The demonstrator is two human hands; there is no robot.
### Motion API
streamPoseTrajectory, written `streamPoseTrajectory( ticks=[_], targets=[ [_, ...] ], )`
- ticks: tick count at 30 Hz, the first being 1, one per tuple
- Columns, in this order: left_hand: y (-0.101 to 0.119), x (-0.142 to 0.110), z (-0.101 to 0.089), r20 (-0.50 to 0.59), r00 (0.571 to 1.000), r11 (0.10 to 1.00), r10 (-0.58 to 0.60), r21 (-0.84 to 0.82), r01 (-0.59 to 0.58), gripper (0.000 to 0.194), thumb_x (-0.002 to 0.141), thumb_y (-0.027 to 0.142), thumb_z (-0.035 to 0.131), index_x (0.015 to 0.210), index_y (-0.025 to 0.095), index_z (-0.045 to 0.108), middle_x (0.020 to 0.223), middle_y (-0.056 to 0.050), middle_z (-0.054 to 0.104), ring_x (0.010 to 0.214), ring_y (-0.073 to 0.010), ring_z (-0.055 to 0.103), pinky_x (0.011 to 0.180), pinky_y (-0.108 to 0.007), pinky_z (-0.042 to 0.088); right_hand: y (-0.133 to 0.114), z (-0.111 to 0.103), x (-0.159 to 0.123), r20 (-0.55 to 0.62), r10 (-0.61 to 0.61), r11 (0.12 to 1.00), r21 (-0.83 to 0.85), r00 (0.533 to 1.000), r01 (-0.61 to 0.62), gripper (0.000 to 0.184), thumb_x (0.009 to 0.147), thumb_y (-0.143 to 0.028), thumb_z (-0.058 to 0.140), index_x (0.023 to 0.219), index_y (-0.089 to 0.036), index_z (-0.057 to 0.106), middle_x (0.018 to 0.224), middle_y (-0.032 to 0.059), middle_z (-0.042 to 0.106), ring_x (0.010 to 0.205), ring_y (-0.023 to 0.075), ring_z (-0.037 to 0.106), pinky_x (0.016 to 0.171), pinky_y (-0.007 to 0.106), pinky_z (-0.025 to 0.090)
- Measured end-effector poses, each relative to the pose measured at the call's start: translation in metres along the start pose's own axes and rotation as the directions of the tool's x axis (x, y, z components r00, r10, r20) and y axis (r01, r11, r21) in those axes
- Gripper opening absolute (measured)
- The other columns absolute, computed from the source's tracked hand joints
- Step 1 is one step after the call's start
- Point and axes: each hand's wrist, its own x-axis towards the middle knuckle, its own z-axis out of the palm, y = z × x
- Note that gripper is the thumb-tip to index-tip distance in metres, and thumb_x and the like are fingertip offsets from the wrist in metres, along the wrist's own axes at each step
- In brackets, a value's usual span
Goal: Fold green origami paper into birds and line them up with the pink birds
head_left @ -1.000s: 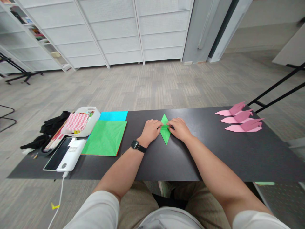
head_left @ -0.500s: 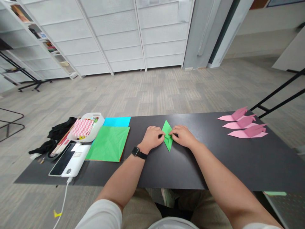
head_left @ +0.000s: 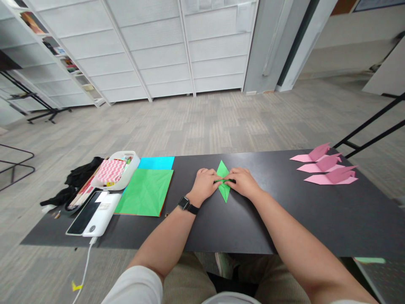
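A diamond-shaped piece of green origami paper (head_left: 225, 193) lies on the dark table in front of me, one point facing away and one toward me. My left hand (head_left: 205, 182), with a black watch at its wrist, is closed on the diamond's left side. From the other side my right hand (head_left: 242, 180) is closed on its right edge. The fingertips of both hands nearly meet over the middle of the paper and cover its centre folds.
Left on the black table (head_left: 202, 219) are green paper sheets (head_left: 144, 192), a blue sheet (head_left: 157, 162), a white container (head_left: 129, 173), a phone (head_left: 84, 217) and a white power bank (head_left: 101, 214) with a cable. Three pink folded-paper birds (head_left: 330, 177) stand at the right.
My fingertips have moved inward from the side corners of the green origami paper and now press over its middle. The view has shifted slightly.
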Motion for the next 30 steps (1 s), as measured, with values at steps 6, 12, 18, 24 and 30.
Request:
streamPoseTrajectory(
  ticks=[6,12,18,24,30],
  targets=[
    [0.003,0.000,-0.003,0.005,0.999,0.999,-0.044,0.010,0.044,0.019,0.101,0.042,0.070,0.111,0.033,0.084,0.108,-0.003,0.072,0.104,-0.0228,0.061,0.107,-0.045,0.043,0.003,-0.002,0.001,0.004,0.045,0.999,-0.009,0.999,-0.044,0.013,0.095,-0.034,0.078,0.106,-0.033,0.085,0.105,0.0049,0.074,0.105,0.0255,0.066,0.093,0.042,0.045],
    [-0.001,-0.004,-0.008,0.002,0.997,0.997,-0.083,0.009,0.083,0.019,0.100,0.043,0.072,0.110,0.035,0.085,0.109,-0.004,0.071,0.104,-0.0236,0.062,0.102,-0.045,0.045,0.010,-0.007,-0.001,0.024,0.095,0.995,-0.012,0.995,-0.095,0.011,0.094,-0.035,0.080,0.102,-0.037,0.086,0.103,0.0034,0.075,0.103,0.0248,0.068,0.093,0.041,0.047],
    [-0.008,-0.006,-0.013,0.012,0.995,0.995,-0.104,0.009,0.104,0.018,0.100,0.042,0.071,0.107,0.036,0.086,0.108,-0.003,0.072,0.100,-0.0229,0.063,0.096,-0.042,0.047,0.013,-0.016,-0.003,0.049,0.143,0.990,-0.017,0.988,-0.142,0.011,0.095,-0.036,0.077,0.101,-0.037,0.087,0.105,0.0030,0.077,0.103,0.0245,0.070,0.092,0.040,0.048],
    [-0.009,-0.006,-0.016,0.003,0.988,0.988,-0.154,-0.002,0.154,0.014,0.096,0.042,0.075,0.100,0.035,0.087,0.105,-0.003,0.074,0.097,-0.0227,0.065,0.093,-0.040,0.048,0.016,-0.015,-0.002,0.065,0.143,0.990,-0.017,0.988,-0.142,0.011,0.095,-0.036,0.077,0.101,-0.036,0.086,0.106,0.0032,0.077,0.106,0.0253,0.070,0.092,0.041,0.047],
    [-0.007,-0.005,-0.015,-0.026,0.987,0.988,-0.157,-0.019,0.156,0.016,0.093,0.043,0.080,0.095,0.028,0.084,0.104,-0.004,0.076,0.099,-0.0244,0.068,0.092,-0.040,0.049,0.019,-0.010,-0.003,0.031,0.102,0.994,0.023,0.994,-0.103,0.013,0.092,-0.031,0.079,0.103,-0.034,0.084,0.107,0.0026,0.077,0.105,0.0246,0.070,0.094,0.041,0.045]
  ],
)
